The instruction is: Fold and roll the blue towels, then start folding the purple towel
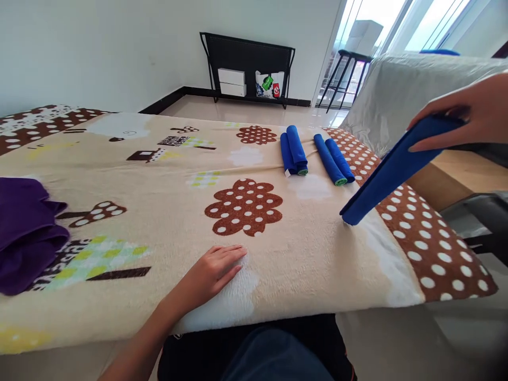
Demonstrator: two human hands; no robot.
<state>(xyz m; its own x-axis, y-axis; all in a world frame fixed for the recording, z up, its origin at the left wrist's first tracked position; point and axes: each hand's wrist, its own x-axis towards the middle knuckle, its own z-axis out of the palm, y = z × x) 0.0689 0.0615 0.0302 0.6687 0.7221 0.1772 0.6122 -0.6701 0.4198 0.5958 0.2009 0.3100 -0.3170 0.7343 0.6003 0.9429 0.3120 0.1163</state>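
My left hand [216,269] lies on the cream patterned blanket [159,211], fingers stretched out, holding nothing. At the right, my right hand [472,114] grips the upper end of a folded blue cloth [391,169] between thumb and fingers. The cloth is a long, narrow strip held at a slant, its lower end at or just above the blanket. Farther back lie several rolled blue cloths in two groups: a left pair [294,151] and a right pair [334,159], some with green showing at the ends.
A crumpled purple cloth [29,235] lies at the left. The blanket's brown polka-dot border [431,243] runs along the right side. Beyond stand a black folded frame [250,58] against the wall, a dark stool [349,69], and furniture under a pale cover [405,90].
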